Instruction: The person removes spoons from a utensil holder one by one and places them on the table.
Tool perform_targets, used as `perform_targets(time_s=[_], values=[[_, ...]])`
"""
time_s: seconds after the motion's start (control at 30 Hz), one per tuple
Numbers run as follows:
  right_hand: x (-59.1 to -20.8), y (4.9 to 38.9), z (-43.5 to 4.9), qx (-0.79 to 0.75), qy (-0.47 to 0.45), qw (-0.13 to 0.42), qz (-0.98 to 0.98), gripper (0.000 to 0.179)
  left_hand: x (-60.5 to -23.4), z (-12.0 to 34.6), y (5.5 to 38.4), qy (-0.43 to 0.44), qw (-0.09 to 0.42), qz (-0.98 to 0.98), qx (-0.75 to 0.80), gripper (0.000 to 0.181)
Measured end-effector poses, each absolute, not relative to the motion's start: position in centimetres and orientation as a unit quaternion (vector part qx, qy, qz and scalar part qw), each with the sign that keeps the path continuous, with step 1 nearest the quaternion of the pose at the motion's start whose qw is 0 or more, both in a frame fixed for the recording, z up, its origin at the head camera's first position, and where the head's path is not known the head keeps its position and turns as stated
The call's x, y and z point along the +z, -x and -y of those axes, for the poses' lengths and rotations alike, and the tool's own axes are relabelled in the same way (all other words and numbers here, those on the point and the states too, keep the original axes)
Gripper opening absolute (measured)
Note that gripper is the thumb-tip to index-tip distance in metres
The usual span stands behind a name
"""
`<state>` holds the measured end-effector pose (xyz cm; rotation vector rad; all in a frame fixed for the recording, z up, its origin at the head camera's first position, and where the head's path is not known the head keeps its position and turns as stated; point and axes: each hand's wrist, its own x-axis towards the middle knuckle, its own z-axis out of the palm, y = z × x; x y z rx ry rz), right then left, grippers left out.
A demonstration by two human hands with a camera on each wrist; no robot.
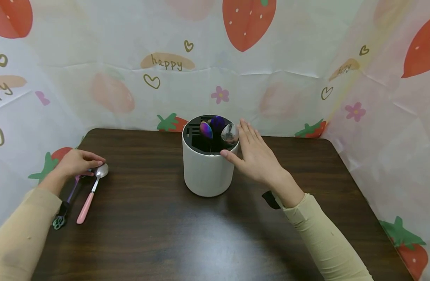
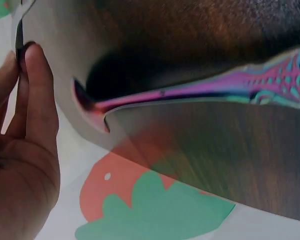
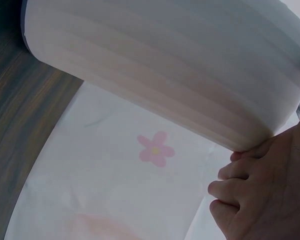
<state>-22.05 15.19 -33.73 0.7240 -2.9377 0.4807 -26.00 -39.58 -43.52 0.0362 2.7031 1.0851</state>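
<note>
My left hand (image 1: 76,164) pinches a spoon (image 1: 102,171) by its silver bowl, and the spoon's pink handle (image 1: 85,208) points toward me at the table's left. Close beside it, partly under the hand and sleeve, is an iridescent purple utensil (image 2: 190,90) with an ornate handle; its flared end shows in the left wrist view. My right hand (image 1: 257,156) rests with straight fingers and spread thumb against the rim of a white round utensil holder (image 1: 208,175). In its black slotted top stand a silver spoon (image 1: 230,134), a rainbow spoon (image 1: 206,130) and a dark purple one (image 1: 217,123).
The holder stands on a dark wooden table (image 1: 148,234) near its back edge. Behind and at the sides hangs a pale cloth (image 1: 123,50) printed with strawberries, hearts and flowers, close to the table's edges.
</note>
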Motion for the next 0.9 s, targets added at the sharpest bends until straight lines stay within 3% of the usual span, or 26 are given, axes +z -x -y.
perform_targets(time_s=[0.5, 0.9], values=[[-33.7, 22.0, -15.1, 0.153, -0.233, 0.033, 0.96, 0.104, -45.2, 39.3, 26.0, -0.037, 0.035, -0.957, 0.286, 0.026], [-33.6, 21.9, -15.1, 0.149, -0.235, 0.036, 0.96, 0.104, -45.0, 39.0, 25.6, -0.027, 0.045, -0.957, 0.286, 0.029]])
